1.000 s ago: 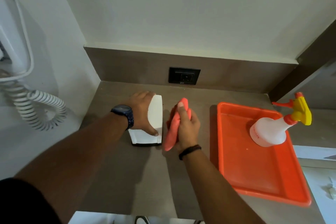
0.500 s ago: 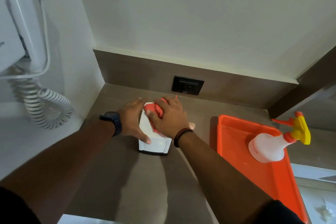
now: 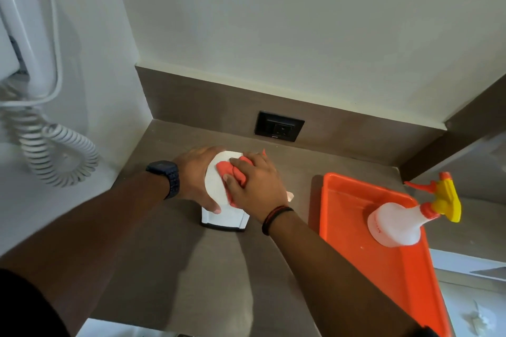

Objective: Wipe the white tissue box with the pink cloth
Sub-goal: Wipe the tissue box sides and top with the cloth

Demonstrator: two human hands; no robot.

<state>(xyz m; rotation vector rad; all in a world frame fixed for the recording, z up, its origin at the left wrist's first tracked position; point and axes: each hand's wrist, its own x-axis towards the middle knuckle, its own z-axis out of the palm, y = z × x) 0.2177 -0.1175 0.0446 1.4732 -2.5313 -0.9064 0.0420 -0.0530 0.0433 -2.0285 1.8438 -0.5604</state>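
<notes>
The white tissue box (image 3: 216,186) stands on the brown counter near the back left corner. My left hand (image 3: 197,178), with a dark watch on the wrist, grips the box's left side, thumb on its front face. My right hand (image 3: 256,186) presses the bunched pink cloth (image 3: 232,172) flat onto the top of the box. Most of the cloth is hidden under my fingers. A small pale corner sticks out to the right of my right hand.
An orange tray (image 3: 394,271) lies on the counter to the right, with a white spray bottle (image 3: 397,224) with a yellow and orange trigger standing in it. A black wall socket (image 3: 279,130) sits behind the box. A white wall phone with coiled cord (image 3: 54,156) hangs at left.
My right hand carried the pink cloth from beside the box onto its top. The left hand stays on the box. The view moved closer and tilted.
</notes>
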